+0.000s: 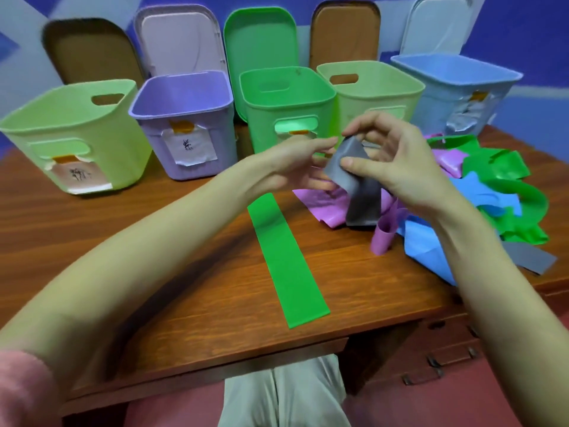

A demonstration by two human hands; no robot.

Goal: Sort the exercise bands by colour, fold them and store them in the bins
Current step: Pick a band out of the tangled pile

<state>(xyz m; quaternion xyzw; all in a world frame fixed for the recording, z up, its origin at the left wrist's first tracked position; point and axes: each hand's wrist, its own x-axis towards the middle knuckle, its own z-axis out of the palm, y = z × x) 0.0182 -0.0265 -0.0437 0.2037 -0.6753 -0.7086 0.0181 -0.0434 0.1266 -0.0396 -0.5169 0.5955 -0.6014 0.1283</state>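
pink sleeve (21,386), bare forearms, pale grey trousers (283,396).

Bins (181,124) behind flat band (286,260) on table (123,241), band pile (492,192) right.

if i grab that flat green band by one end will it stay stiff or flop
Probably flops: the green band looks as thin as the grey band drooping from the right hand. Likely light, and it may drag across the wooden table.
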